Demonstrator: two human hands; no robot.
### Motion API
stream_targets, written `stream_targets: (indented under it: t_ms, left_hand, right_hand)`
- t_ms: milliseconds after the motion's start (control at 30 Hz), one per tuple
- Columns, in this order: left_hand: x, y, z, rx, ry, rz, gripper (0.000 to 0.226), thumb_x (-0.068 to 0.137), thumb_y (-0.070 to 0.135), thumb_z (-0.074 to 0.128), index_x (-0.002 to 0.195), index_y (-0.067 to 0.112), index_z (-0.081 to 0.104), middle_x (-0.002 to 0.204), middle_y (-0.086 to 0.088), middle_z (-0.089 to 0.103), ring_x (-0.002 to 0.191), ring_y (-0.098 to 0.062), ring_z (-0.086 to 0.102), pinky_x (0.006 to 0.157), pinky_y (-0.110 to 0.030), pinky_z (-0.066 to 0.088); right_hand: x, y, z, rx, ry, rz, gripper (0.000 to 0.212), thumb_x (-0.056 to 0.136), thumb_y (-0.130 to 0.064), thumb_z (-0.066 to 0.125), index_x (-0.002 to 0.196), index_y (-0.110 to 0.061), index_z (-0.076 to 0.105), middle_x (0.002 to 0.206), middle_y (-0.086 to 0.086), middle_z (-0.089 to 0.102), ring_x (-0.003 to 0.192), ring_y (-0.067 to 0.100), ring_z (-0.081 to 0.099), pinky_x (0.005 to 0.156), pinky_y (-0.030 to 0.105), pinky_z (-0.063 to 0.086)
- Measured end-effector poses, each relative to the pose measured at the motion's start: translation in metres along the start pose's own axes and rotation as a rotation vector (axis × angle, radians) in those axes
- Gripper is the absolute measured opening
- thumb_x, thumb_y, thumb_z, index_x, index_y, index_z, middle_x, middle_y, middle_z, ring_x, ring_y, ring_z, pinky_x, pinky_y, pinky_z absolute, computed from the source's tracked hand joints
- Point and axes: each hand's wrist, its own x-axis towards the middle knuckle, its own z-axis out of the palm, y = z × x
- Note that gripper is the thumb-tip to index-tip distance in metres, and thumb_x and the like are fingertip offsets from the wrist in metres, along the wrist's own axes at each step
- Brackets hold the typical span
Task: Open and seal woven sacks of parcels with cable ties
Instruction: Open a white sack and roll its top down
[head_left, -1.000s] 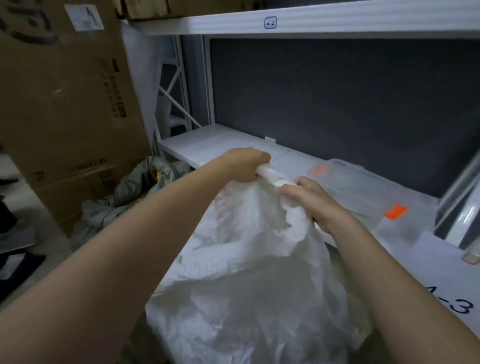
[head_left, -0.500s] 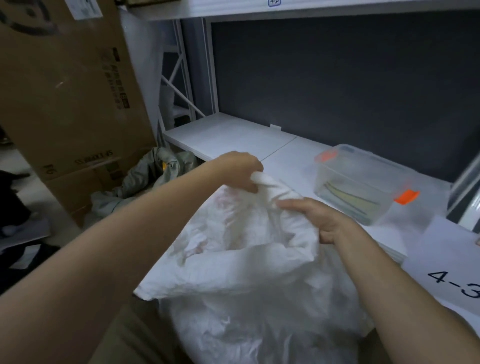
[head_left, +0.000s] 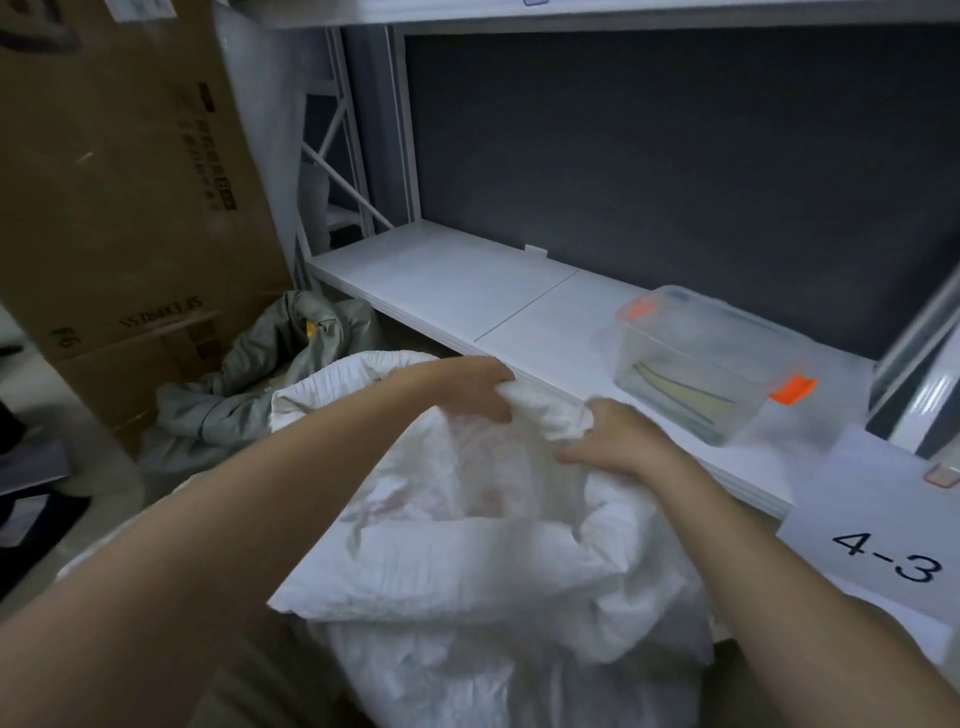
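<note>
Left hand (head_left: 467, 387) and right hand (head_left: 615, 441) close together (fingers curled), forearms extended

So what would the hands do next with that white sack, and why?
Probably spread the mouth wider. Both the left hand and right hand grip the far rim of the white sack, which is only partly open and crumpled.

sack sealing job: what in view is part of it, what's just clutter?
Job: white woven sack; left hand and right hand, both gripping its mouth.

Lying about: clear tub on shelf; cardboard box; grey bag; 4-3 label.
</note>
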Motion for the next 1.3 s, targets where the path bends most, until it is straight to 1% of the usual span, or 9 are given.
stream_targets:
  t_ms: [133,267,433,533,667,867,1033,1167,1300]
  left_hand:
    - [-0.005,0.021,-0.002,-0.520,-0.407,-0.121,0.049,0.071,0.029,0.078,0.116,0.016,0.062,0.107,-0.009,0.070,0.096,-0.026,0.069,0.089,-0.043,0.055]
    - [-0.009,0.021,0.001,0.162,-0.323,0.016,0.048,0.079,0.030,0.075,0.120,0.013,0.057,0.100,0.003,0.059,0.090,-0.017,0.057,0.071,-0.024,0.047]
    - [-0.008,0.019,0.012,-0.266,-0.375,-0.117,0.021,0.083,0.018,0.068,0.103,0.012,0.064,0.089,-0.003,0.068,0.073,-0.017,0.066,0.061,-0.022,0.051]
    - [-0.013,0.026,0.010,-0.432,-0.489,-0.076,0.031,0.084,0.020,0.069,0.113,0.016,0.060,0.106,-0.003,0.067,0.098,-0.020,0.066,0.079,-0.028,0.052]
    - [-0.019,0.022,0.015,0.238,-0.317,0.074,0.051,0.082,0.028,0.072,0.128,0.015,0.053,0.099,0.005,0.055,0.082,-0.010,0.056,0.057,-0.014,0.038]
    - [-0.034,0.008,0.013,-0.529,-0.402,-0.149,0.031,0.085,0.012,0.068,0.112,0.018,0.055,0.086,0.001,0.065,0.073,-0.014,0.065,0.063,-0.027,0.058]
    - [-0.032,-0.009,0.029,0.113,-0.405,-0.092,0.036,0.079,0.039,0.074,0.105,0.019,0.058,0.087,0.008,0.057,0.084,-0.012,0.054,0.066,-0.019,0.041]
    - [-0.034,-0.019,0.031,-0.430,-0.361,-0.173,0.036,0.080,0.021,0.073,0.114,0.019,0.061,0.099,-0.001,0.068,0.089,-0.019,0.067,0.075,-0.033,0.058]
    - [-0.035,-0.007,0.011,-0.917,-0.346,-0.022,0.027,0.082,0.005,0.068,0.108,0.013,0.061,0.102,-0.014,0.069,0.087,-0.026,0.069,0.081,-0.041,0.057]
  right_hand:
    - [-0.004,-0.022,0.016,-0.268,0.305,-0.300,0.054,0.082,-0.024,0.063,0.130,-0.022,0.040,0.119,0.006,0.054,0.112,0.030,0.052,0.083,0.036,0.042]
    - [-0.002,0.010,0.011,0.366,-0.169,-0.117,0.024,0.076,-0.008,0.066,0.098,-0.015,0.071,0.097,-0.001,0.071,0.095,0.017,0.067,0.071,0.023,0.049]
    - [-0.005,0.003,0.013,-0.510,0.184,-0.214,0.047,0.082,-0.032,0.065,0.123,-0.022,0.045,0.121,0.002,0.056,0.113,0.028,0.053,0.083,0.036,0.043]
    - [-0.005,-0.009,0.025,-0.157,0.098,-0.219,0.019,0.084,-0.026,0.064,0.097,-0.018,0.051,0.105,0.006,0.062,0.099,0.029,0.061,0.068,0.032,0.043]
    - [0.005,0.011,0.014,0.387,-0.375,-0.003,0.038,0.062,-0.034,0.082,0.091,-0.014,0.069,0.091,0.007,0.072,0.090,0.025,0.070,0.081,0.036,0.054]
    - [-0.008,-0.017,0.033,-0.299,0.115,-0.400,0.039,0.076,-0.021,0.062,0.110,-0.019,0.044,0.102,-0.001,0.051,0.095,0.024,0.051,0.067,0.034,0.041]
    - [0.009,0.000,0.036,0.301,-0.296,-0.032,0.020,0.071,-0.018,0.072,0.087,-0.007,0.068,0.092,0.011,0.070,0.086,0.025,0.068,0.075,0.037,0.054]
    - [-0.003,-0.001,0.022,-0.328,-0.210,-0.241,0.062,0.072,-0.027,0.071,0.128,-0.026,0.043,0.120,-0.002,0.049,0.108,0.020,0.050,0.077,0.029,0.042]
    - [-0.015,-0.029,0.018,0.103,-0.160,-0.500,0.082,0.074,-0.025,0.077,0.137,-0.034,0.026,0.126,-0.010,0.042,0.113,0.013,0.049,0.088,0.030,0.044]
